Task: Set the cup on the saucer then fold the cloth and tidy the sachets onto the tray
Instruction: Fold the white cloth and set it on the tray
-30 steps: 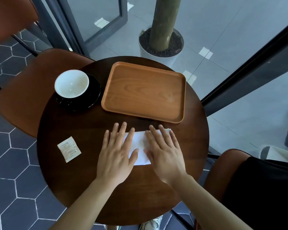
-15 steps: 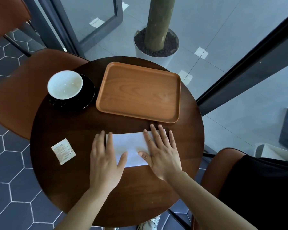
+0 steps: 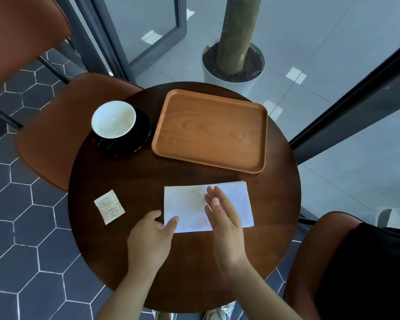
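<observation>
A white cup (image 3: 113,118) stands on a black saucer (image 3: 141,135) at the table's far left. Beside it lies a wooden tray (image 3: 210,130) with nothing on it. A white cloth (image 3: 185,204), folded into a rectangle, lies flat in front of the tray. My left hand (image 3: 151,237) pinches the cloth's near left corner, thumb on top. Turned on its edge with straight fingers, my right hand (image 3: 223,218) hovers over the middle of the cloth. One small sachet (image 3: 109,207) lies left of the cloth.
The round dark wooden table (image 3: 189,269) is small. A brown chair (image 3: 56,125) stands at its left, and another (image 3: 310,250), with a black item on it, at the near right. A potted trunk (image 3: 231,65) and glass wall frames stand behind.
Both hands lay flat on the cloth before. My left hand slid to the near left corner and pinched it; my right hand lifted and turned on edge.
</observation>
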### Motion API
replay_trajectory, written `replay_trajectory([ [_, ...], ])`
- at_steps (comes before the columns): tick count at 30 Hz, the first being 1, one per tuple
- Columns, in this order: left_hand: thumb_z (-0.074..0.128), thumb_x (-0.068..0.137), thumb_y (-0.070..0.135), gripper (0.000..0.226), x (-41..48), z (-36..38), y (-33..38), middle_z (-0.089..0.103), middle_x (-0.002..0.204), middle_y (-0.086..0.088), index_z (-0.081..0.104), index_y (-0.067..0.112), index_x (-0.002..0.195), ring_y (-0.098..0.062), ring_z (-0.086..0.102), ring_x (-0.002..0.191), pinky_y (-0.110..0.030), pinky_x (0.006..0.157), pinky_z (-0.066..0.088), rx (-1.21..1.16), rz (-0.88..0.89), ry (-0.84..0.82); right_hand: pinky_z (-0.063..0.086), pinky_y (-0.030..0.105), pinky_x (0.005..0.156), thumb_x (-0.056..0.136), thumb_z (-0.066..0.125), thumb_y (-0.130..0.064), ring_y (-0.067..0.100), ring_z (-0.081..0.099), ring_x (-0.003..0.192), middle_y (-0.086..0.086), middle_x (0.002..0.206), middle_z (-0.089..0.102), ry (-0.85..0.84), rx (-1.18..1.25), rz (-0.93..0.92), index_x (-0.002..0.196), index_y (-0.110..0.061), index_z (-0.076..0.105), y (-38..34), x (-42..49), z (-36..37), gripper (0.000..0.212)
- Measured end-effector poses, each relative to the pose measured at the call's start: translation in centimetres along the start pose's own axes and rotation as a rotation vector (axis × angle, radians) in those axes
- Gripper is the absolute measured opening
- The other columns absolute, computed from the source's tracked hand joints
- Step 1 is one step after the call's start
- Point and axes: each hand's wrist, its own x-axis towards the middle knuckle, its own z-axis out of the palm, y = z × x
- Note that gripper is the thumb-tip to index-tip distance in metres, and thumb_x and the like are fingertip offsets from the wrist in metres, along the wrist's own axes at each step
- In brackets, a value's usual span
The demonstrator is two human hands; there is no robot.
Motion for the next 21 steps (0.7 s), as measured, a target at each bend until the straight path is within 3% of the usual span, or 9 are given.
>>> replay_trajectory([
  [3, 0.068, 0.088, 0.05, 0.044, 0.3, 0.4, 0.3, 0.071, 0.093, 0.003, 0.068, 0.016, 0.115, -0.024, 0.068, 0.091, -0.039, 0.08, 0.055, -0.063, -0.066, 0.008, 0.034, 0.025, 0.113, 0.095, 0.052, -0.056, -0.004, 0.042, 0.136, -0.026, 0.144, 0.05, -0.061, 0.001, 0.05, 0.142, -0.041, 0.05, 0.0, 0.2, 0.6, 0.049],
  [5, 0.072, 0.086, 0.047, 0.023, 0.5, 0.6, 0.6, 0.068, 0.078, 0.006, 0.069, 0.025, 0.086, -0.025, 0.069, 0.076, -0.05, 0.074, 0.06, -0.17, -0.135, -0.003, 0.032, 0.016, 0.105, 0.097, 0.05, -0.055, -0.005, 0.039, 0.137, -0.026, 0.147, 0.046, -0.062, -0.022, 0.057, 0.147, -0.038, 0.045, 0.2, 0.4, 0.6, 0.053],
  [8, 0.073, 0.086, 0.043, 0.038, 0.8, 1.0, 1.0, 0.059, 0.063, 0.006, 0.052, 0.029, 0.058, -0.021, 0.061, 0.057, -0.054, 0.066, 0.062, -0.288, -0.222, -0.014, 0.039, 0.003, 0.088, 0.094, 0.05, -0.06, -0.016, 0.041, 0.128, -0.034, 0.139, 0.047, -0.078, -0.063, 0.068, 0.149, -0.038, 0.042, 0.2, 0.4, 0.5, 0.06],
  [10, 0.074, 0.086, 0.041, 0.032, 1.0, 1.2, 1.0, 0.062, 0.067, 0.006, 0.056, 0.028, 0.062, -0.016, 0.06, 0.061, -0.05, 0.067, 0.061, -0.318, -0.239, -0.004, 0.039, -0.002, 0.08, 0.091, 0.05, -0.065, -0.029, 0.04, 0.115, -0.04, 0.133, 0.046, -0.081, -0.1, 0.038, 0.149, -0.04, 0.04, -0.1, 0.7, 0.5, 0.064],
  [11, 0.074, 0.086, 0.04, 0.027, 1.0, 1.3, 1.0, 0.065, 0.071, 0.007, 0.06, 0.028, 0.067, -0.016, 0.062, 0.066, -0.048, 0.069, 0.061, -0.322, -0.231, 0.001, 0.037, -0.001, 0.084, 0.091, 0.049, -0.067, -0.029, 0.039, 0.116, -0.041, 0.136, 0.043, -0.081, -0.134, 0.012, 0.149, -0.041, 0.039, -0.3, 1.0, 0.5, 0.065],
  [14, 0.072, 0.088, 0.04, 0.023, 1.0, 1.4, 0.7, 0.067, 0.078, 0.003, 0.068, 0.018, 0.084, -0.02, 0.063, 0.075, -0.037, 0.066, 0.053, -0.34, -0.201, -0.022, 0.029, 0.013, 0.103, 0.095, 0.049, -0.06, -0.011, 0.035, 0.134, -0.028, 0.151, 0.036, -0.093, -0.158, -0.004, 0.151, -0.039, 0.036, -0.9, 2.2, 1.0, 0.061],
  [17, 0.071, 0.09, 0.037, 0.025, 1.0, 1.4, 0.7, 0.064, 0.073, 0.004, 0.068, 0.012, 0.086, -0.016, 0.062, 0.067, -0.032, 0.058, 0.047, -0.386, -0.193, -0.036, 0.028, 0.023, 0.111, 0.097, 0.049, -0.057, -0.001, 0.032, 0.14, -0.023, 0.155, 0.035, -0.095, -0.173, 0.01, 0.153, -0.037, 0.034, -0.8, 2.4, 1.1, 0.061],
  [21, 0.07, 0.092, 0.032, 0.015, 0.8, 1.4, 1.0, 0.073, 0.087, 0.001, 0.066, 0.018, 0.095, -0.015, 0.073, 0.067, -0.029, 0.052, 0.055, -0.439, -0.196, -0.056, 0.033, 0.01, 0.101, 0.088, 0.051, -0.068, -0.019, 0.038, 0.129, -0.046, 0.137, 0.041, -0.104, -0.186, -0.034, 0.148, -0.045, 0.036, 0.4, 0.4, 0.1, 0.066],
])
